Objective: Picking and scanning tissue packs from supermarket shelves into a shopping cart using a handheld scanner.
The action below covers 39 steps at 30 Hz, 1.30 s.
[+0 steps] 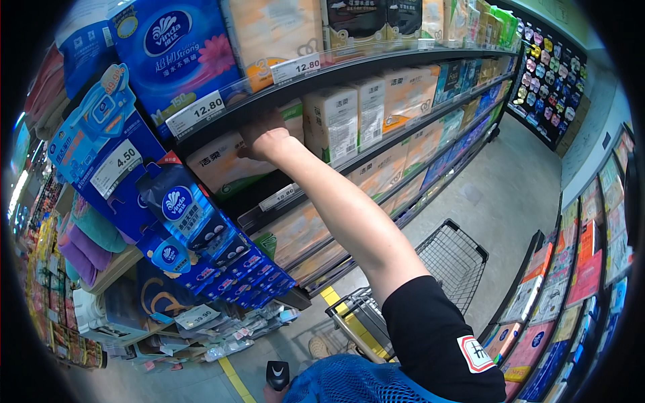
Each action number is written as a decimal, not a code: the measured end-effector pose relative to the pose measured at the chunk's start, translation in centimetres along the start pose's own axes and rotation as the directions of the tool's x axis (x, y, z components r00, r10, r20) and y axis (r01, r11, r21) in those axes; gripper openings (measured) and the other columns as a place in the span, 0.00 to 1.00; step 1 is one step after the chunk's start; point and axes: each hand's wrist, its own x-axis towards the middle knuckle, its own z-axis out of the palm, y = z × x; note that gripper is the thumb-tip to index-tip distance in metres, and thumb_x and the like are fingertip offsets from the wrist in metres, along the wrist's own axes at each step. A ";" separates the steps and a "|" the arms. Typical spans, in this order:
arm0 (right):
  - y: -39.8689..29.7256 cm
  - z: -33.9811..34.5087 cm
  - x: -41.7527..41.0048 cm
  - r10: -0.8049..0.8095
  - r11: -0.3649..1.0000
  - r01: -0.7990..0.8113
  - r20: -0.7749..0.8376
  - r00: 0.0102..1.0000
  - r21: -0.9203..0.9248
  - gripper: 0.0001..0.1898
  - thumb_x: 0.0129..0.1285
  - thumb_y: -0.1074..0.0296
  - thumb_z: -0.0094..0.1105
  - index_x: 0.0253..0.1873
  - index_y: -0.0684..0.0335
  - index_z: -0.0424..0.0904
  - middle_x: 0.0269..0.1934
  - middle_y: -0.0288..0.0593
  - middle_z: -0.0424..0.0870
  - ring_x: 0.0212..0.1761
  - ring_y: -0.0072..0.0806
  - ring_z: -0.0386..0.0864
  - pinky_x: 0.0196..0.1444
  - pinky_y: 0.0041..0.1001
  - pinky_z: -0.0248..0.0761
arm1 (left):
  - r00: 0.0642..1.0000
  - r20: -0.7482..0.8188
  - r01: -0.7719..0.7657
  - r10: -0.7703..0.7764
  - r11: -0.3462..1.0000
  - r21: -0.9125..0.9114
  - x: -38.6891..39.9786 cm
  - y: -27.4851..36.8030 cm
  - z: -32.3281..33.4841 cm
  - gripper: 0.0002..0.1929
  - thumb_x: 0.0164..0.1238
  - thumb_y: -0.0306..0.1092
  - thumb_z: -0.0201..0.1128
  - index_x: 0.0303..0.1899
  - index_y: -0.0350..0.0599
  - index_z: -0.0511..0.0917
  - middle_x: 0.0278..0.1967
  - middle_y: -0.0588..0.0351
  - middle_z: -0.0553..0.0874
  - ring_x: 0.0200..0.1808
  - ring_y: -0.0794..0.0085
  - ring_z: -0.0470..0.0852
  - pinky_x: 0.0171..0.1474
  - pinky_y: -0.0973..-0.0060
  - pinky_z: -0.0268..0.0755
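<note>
My right hand [264,136] reaches across to a middle shelf and rests against an orange and white pack of tissues [216,163] with a green lower edge. Shadow under the shelf above hides its fingertips, so whether they grip the pack cannot be told. To the right of that hand, white tissue packs [336,123] stand upright on the same shelf. Low at the bottom edge of the picture, my left hand [274,394], mostly cut off, holds a dark handheld barcode scanner [277,374].
A wire shopping cart [448,257] stands below my right arm. Blue hanging tissue packs [221,267] jut from the shelf end at left. Large Vinda packs [174,55] fill the upper shelf. Another stocked shelf [549,307] lines the right side. Yellow tape [234,380] marks the floor.
</note>
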 end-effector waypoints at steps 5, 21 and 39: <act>0.5 0.0 -0.5 -0.037 0.999 0.036 -0.082 0.996 -0.005 0.45 0.54 0.43 0.80 0.74 0.55 0.74 0.75 0.53 0.69 0.79 0.50 0.65 0.79 0.51 0.59 | 1.000 -0.003 0.007 -0.007 1.000 -0.002 -0.7 -1.3 0.7 0.25 0.49 0.43 0.86 0.44 0.36 0.88 0.37 0.38 0.93 0.44 0.50 0.94 0.45 0.60 0.84; 1.5 -2.1 1.0 -0.048 0.997 0.039 0.152 0.987 0.065 0.42 0.53 0.40 0.78 0.74 0.47 0.77 0.72 0.52 0.78 0.77 0.46 0.71 0.79 0.44 0.63 | 0.981 -0.031 0.190 -0.192 0.980 -0.065 -6.7 7.0 -0.5 0.24 0.51 0.42 0.84 0.43 0.31 0.87 0.37 0.34 0.91 0.44 0.44 0.93 0.43 0.57 0.83; 0.4 -6.2 -0.2 -0.121 0.989 0.090 0.279 0.953 0.121 0.50 0.44 0.52 0.86 0.75 0.55 0.72 0.73 0.53 0.73 0.76 0.49 0.70 0.78 0.43 0.66 | 0.995 -0.038 0.088 -0.096 0.978 -0.187 -7.2 8.2 -1.0 0.20 0.54 0.36 0.83 0.45 0.38 0.85 0.35 0.43 0.91 0.37 0.62 0.92 0.41 0.66 0.82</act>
